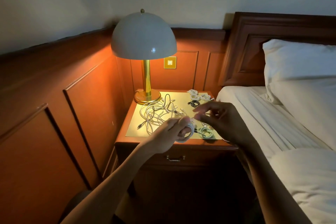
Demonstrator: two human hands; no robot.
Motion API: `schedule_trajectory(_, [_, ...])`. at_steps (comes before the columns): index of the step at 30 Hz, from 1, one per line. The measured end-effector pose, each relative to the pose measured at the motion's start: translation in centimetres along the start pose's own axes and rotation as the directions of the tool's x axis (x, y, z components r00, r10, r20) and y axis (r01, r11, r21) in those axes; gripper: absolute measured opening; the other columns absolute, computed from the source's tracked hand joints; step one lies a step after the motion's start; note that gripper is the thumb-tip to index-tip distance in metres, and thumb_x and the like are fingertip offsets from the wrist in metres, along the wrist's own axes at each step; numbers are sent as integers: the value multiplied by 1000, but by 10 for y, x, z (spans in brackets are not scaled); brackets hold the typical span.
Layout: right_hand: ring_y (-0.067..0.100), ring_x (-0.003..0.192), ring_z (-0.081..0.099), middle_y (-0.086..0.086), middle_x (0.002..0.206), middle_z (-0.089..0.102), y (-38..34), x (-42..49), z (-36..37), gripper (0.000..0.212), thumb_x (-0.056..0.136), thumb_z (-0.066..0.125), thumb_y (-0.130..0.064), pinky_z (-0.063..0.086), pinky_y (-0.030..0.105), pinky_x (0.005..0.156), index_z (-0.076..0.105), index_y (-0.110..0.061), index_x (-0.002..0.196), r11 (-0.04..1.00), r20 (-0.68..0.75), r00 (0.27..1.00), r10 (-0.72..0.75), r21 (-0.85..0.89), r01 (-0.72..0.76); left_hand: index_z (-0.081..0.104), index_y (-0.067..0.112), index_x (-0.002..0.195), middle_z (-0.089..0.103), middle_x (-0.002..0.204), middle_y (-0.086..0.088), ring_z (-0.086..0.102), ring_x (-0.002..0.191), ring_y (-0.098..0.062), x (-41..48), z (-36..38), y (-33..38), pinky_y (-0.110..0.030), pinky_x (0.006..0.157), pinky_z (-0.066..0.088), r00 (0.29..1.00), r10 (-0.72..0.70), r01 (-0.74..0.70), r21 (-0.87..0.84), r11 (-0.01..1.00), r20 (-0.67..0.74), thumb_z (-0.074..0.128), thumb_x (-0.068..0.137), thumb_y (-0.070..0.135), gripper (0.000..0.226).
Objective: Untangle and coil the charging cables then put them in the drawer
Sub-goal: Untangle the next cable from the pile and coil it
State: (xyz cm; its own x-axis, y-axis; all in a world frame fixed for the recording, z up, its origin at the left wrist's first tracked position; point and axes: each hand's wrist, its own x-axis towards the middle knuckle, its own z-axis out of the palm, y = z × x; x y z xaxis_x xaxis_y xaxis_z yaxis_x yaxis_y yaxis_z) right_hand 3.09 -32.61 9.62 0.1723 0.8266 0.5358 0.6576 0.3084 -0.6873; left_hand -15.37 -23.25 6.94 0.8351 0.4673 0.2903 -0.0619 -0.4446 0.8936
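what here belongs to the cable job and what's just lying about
Job: white cable coil in left hand; right hand; tangled white and black cables; pale green coiled cable; wooden drawer.
Idle: white dome lamp; brass wall switch; white pillow.

On the nightstand point(127, 135), tangled cables point(156, 112) lie left of coiled cables point(198, 97).

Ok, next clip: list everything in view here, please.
lamp: one, white dome, brass stem, nightstand back left
nightstand: one, reddish wood, beside bed
drawer: one, closed, nightstand front
tangled cables: one heap, white and black, nightstand middle
coiled cables: three white, one black, back right
green coil: one, pale green, front right
wall switch: one, brass, behind lamp
bed: one, white linen, right
pillow: one, white, on bed
left hand: grips white coil
right hand: at coil's end, grip blurred
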Motion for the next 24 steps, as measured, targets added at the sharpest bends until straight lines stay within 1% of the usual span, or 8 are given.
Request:
schedule_trajectory(4, [5, 73, 68, -6, 86, 73, 2, 0, 29, 6, 92, 68, -10, 50, 17, 63, 72, -7, 96, 967, -160, 986, 54, 256, -12, 40, 19, 64, 31, 55, 8, 28, 50, -11, 11, 6, 10, -24, 54, 28, 986, 43, -61, -102, 993, -163, 30, 103, 38, 44])
schedule_trajectory(6, [9, 74, 68, -4, 89, 74, 5, -2, 46, 10, 97, 62, -10, 53, 26, 58, 72, -9, 98, 951, -198, 971, 136, 301, -72, 41, 19, 64, 32, 54, 9, 29, 48, -7, 17, 7, 9, -23, 52, 28, 967, 26, -48, -83, 995, -252, 33, 102, 43, 45])
schedule_trajectory(8, [12, 90, 70, -7, 98, 75, 7, -5, 57, 16, 100, 58, -16, 58, 35, 67, 74, -13, 102, 953, -217, 956, 196, 272, -134, 43, 20, 64, 34, 52, 10, 31, 47, -6, 20, 6, 1, -27, 52, 27, 953, 8, -25, -53, 998, -302, 34, 102, 47, 48])
schedule_trajectory(10, [9, 99, 68, -10, 103, 75, 5, -9, 64, 22, 101, 56, -27, 55, 34, 78, 75, -21, 106, 936, -203, 947, 247, 303, -179, 46, 18, 65, 38, 52, 9, 34, 48, -8, 19, 2, -5, -30, 54, 29, 943, -2, -2, -14, 1000, -332, 33, 105, 44, 49])
schedule_trajectory(12, [6, 100, 68, -13, 104, 75, 1, -14, 66, 19, 97, 61, -37, 54, 35, 85, 75, -30, 106, 909, -126, 953, 276, 357, -216, 49, 16, 68, 42, 55, 5, 39, 53, -15, 17, -3, -10, -34, 56, 31, 944, -17, 20, 6, 1000, -331, 32, 106, 43, 50])
schedule_trajectory(15, [3, 99, 69, -13, 102, 76, -2, -19, 64, 23, 86, 77, -32, 54, 30, 87, 76, -24, 107, 943, -69, 968, 240, 253, -216, 47, 17, 64, 46, 60, -2, 42, 59, -20, 15, -8, -11, -34, 60, 35, 961, -55, 66, 31, 997, -272, 33, 103, 49, 52])
schedule_trajectory(19, [2, 90, 71, -13, 91, 77, 1, -19, 62, 9, 85, 77, -24, 52, 20, 78, 75, -27, 94, 949, -73, 971, 228, 241, -205, 44, 14, 66, 40, 54, 9, 36, 48, -5, 16, -14, -13, -20, 52, 33, 973, -103, 111, 26, 994, -207, 35, 105, 39, 48])
schedule_trajectory(24, [9, 88, 71, -11, 91, 76, 2, -15, 72, 5, 92, 71, -25, 58, 36, 85, 72, -30, 93, 927, -28, 960, 279, 267, -262, 49, 19, 63, 43, 52, 9, 37, 50, -15, 22, -23, -18, -33, 54, 30, 979, -80, 111, 162, 981, -188, 36, 103, 51, 52])
